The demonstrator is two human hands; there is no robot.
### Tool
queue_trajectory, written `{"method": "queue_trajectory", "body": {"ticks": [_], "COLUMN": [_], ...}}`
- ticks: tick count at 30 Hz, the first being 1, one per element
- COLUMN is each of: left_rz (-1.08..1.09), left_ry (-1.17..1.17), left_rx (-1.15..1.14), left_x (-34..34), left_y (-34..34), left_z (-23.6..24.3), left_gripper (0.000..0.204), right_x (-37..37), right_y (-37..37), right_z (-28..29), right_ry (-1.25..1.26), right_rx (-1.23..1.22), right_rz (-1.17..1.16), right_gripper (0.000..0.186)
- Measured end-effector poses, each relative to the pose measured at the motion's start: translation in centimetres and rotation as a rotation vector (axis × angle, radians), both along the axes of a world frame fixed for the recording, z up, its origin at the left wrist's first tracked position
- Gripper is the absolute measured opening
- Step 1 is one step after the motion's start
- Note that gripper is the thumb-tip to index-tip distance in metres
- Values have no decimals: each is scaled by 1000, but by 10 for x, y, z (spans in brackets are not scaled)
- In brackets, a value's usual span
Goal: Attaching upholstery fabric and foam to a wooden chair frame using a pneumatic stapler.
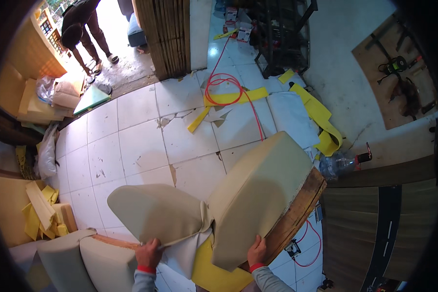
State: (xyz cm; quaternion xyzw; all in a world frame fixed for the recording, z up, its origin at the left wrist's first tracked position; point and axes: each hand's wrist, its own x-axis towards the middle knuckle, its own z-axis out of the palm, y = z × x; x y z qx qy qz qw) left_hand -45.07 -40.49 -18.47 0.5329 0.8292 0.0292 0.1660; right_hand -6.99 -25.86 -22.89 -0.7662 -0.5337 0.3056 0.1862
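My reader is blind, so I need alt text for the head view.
The left hand and right hand hold beige upholstery with an exposed wooden edge. Yellow strips and a red hose lie on the white tiled floor; another person bends down outside.

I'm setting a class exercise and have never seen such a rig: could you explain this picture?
There is no machine: someone works barehanded. The one picture comes from a wide fisheye camera on their head, looking down, so straight edges bend. The left hand grips the lower edge of a smaller beige padded piece; the right hand holds a larger beige padded piece near its wooden side. On the white tiled floor lie yellow strips and a looped thin red hose.
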Motion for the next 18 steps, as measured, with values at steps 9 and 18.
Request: {"method": "queue_trajectory", "body": {"ticks": [9, 18], "left_rz": [415, 815], "left_ry": [-236, -891], "left_rx": [461, -509], "left_x": [106, 200], "left_y": [16, 36], "left_z": [28, 18], "left_gripper": [29, 78], "right_x": [9, -4], "right_y": [-9, 2], "right_z": [-5, 9], "right_ry": [-98, -100], "right_rx": [60, 59], "right_rz": [83, 54], "right_gripper": [41, 45]}}
